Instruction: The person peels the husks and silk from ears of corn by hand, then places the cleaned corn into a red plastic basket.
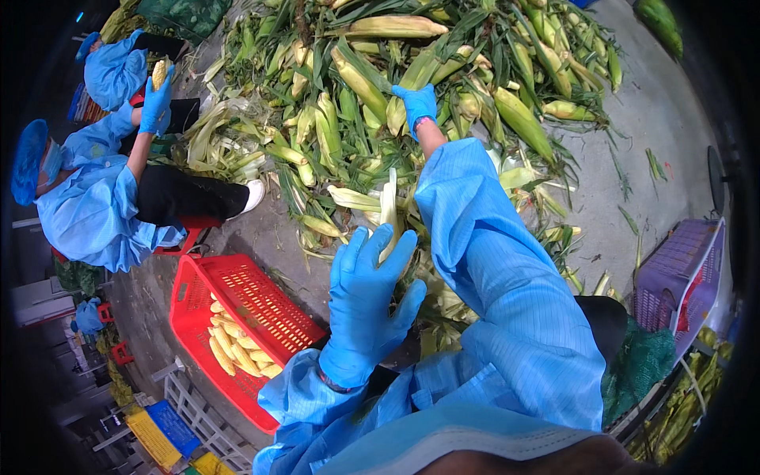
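Observation:
My right hand, in a blue glove, reaches into a large heap of unhusked corn ears. Its fingers close on the end of a green-husked ear of corn. My left hand, gloved in blue too, is raised nearer my body, palm turned sideways and fingers apart, holding nothing. Pale loose husks lie just beyond its fingertips. To its left, a red plastic basket holds husked yellow corn cobs.
A co-worker sits at the left, holding up a husked cob; another person is behind. At the right stands a purple crate beside green netting. Yellow and blue crates are at the lower left.

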Demonstrator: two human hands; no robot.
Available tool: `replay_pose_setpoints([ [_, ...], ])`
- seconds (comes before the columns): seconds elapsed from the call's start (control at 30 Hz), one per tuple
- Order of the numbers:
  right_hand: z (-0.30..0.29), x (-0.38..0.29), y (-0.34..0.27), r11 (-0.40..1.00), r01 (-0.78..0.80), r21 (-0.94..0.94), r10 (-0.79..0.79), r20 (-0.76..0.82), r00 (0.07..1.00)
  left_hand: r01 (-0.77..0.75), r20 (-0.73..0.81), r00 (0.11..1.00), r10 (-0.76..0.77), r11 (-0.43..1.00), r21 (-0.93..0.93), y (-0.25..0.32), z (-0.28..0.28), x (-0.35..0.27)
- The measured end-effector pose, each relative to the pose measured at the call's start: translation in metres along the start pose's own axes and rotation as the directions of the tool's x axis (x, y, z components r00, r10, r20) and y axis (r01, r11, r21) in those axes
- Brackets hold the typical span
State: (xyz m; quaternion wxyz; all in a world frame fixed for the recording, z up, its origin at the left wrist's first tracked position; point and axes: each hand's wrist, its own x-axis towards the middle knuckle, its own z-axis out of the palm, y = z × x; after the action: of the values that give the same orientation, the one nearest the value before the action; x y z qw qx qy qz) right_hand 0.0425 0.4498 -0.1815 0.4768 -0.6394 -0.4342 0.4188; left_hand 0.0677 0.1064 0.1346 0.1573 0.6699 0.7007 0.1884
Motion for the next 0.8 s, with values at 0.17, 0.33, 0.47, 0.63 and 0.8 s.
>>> replay_pose_setpoints([
  [0.17,-0.051,-0.024,-0.018,0.887,-0.261,0.382,0.058,0.468,0.882,0.020,0.004,1.000,-0.020,0.999,-0.039,-0.008,-0.002,0.004],
  [0.33,-0.149,-0.095,-0.043,0.852,-0.300,0.429,-0.076,0.668,0.740,-0.067,-0.214,0.977,0.008,0.960,-0.270,-0.015,0.005,-0.004],
  [0.47,-0.221,-0.162,-0.079,0.881,-0.219,0.418,-0.225,0.780,0.584,0.037,-0.221,0.952,-0.209,0.801,-0.597,-0.018,0.012,0.003],
  [0.63,-0.267,-0.222,-0.132,0.967,-0.003,0.254,-0.239,0.916,0.321,0.232,-0.126,0.909,-0.398,0.733,-0.639,-0.020,0.002,0.015],
  [0.8,-0.313,-0.226,-0.177,0.978,0.049,0.203,-0.208,0.943,0.259,0.084,0.007,0.974,-0.227,0.330,-0.940,-0.007,-0.004,0.010],
])
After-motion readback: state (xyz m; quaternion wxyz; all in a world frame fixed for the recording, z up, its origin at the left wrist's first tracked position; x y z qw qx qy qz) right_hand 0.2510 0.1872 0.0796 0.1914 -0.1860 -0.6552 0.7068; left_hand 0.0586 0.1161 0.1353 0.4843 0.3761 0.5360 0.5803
